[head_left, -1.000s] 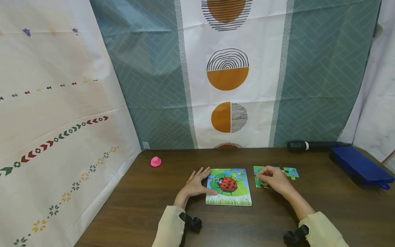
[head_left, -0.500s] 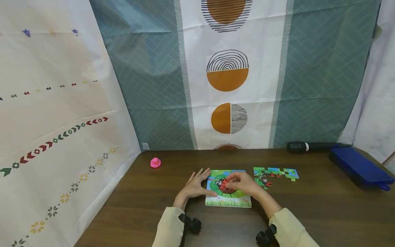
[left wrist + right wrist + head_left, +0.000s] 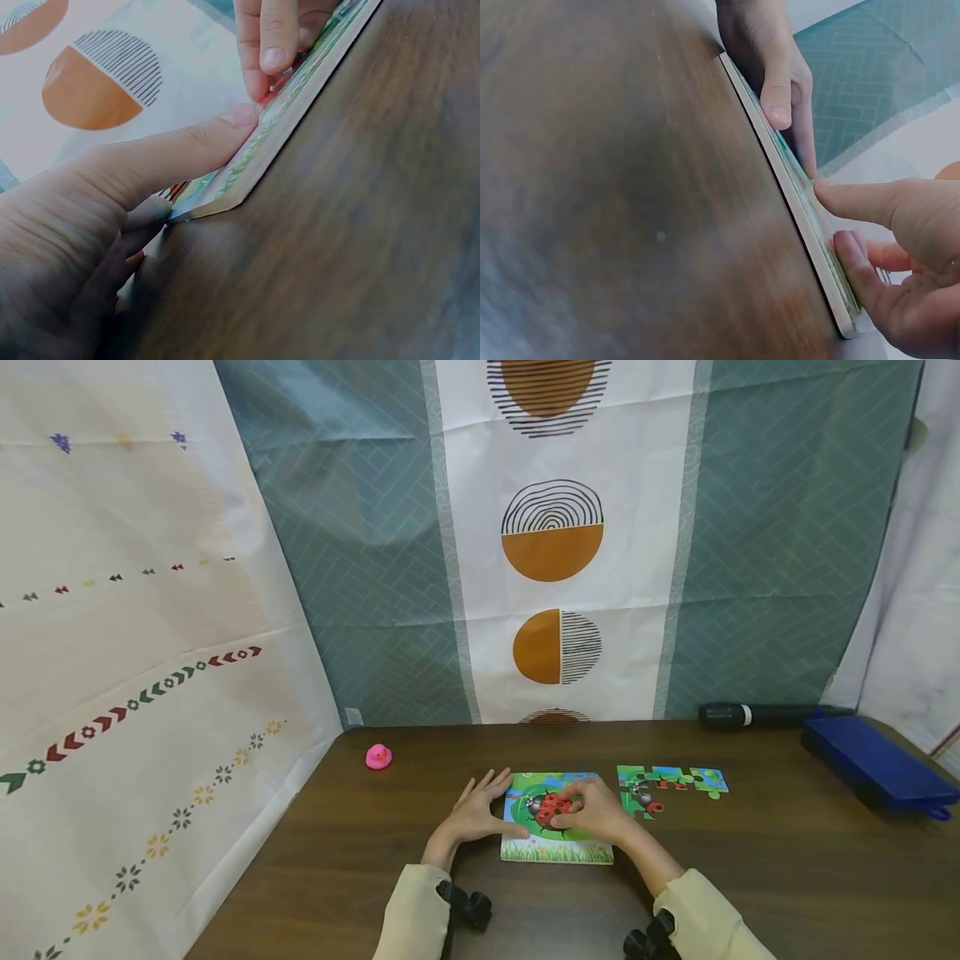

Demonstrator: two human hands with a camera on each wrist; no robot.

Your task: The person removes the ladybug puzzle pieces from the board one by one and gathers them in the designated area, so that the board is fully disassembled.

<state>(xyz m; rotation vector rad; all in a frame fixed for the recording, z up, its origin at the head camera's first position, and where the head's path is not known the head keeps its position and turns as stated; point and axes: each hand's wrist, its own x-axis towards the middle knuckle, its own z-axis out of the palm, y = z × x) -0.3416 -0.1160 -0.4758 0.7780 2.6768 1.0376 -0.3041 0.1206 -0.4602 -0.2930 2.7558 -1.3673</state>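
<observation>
A square ladybug picture puzzle [image 3: 555, 852] lies flat on the table. My left hand [image 3: 474, 814] steadies it, thumb over its left side and the straight fingers spread beyond the left edge. In the left wrist view the left thumb [image 3: 187, 146] presses on the top face. My right hand [image 3: 600, 810] reaches over from the right, fingertips on the printed ladybug [image 3: 545, 808]. In the right wrist view the right index fingertip [image 3: 829, 193] and thumb [image 3: 851, 251] touch the surface with a gap between them. Several loose jigsaw pieces [image 3: 636, 797] lie right of the puzzle.
A pink toy duck [image 3: 378, 757] sits at the back left of the table. Towards the back right lie a black flashlight-like cylinder [image 3: 723, 716] and a blue case [image 3: 877, 764]. Patterned cloth [image 3: 375, 568] hangs behind the table [image 3: 337, 860] and along its sides.
My right hand has moved left from the loose pieces onto the puzzle, uncovering those pieces. Over the last half second its fingertips shifted only slightly. The left hand has stayed in place.
</observation>
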